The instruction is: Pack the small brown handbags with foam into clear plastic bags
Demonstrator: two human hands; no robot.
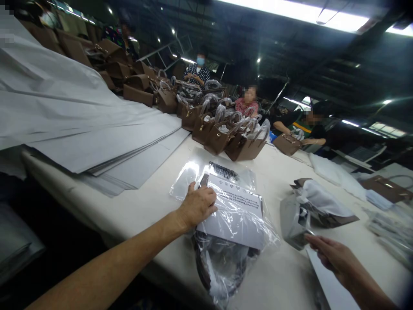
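Observation:
A handbag in a clear plastic bag lies in front of me, its handles toward the near edge of the table. A white panel shows through the film, and there is black print on the plastic. My left hand presses on the left side of this package with its fingers curled over the film. Farther right, my right hand has thumb and forefinger pinched together at the edge of a greyish see-through sheet. What exactly is between those fingers is unclear. Just beyond the sheet lies a brown handbag with white wrapping.
White sheets are stacked on the left of the table. Brown handbags with wrapped handles stand in rows behind. At the far side a co-worker handles another bag. Flat plastic bags lie at the right.

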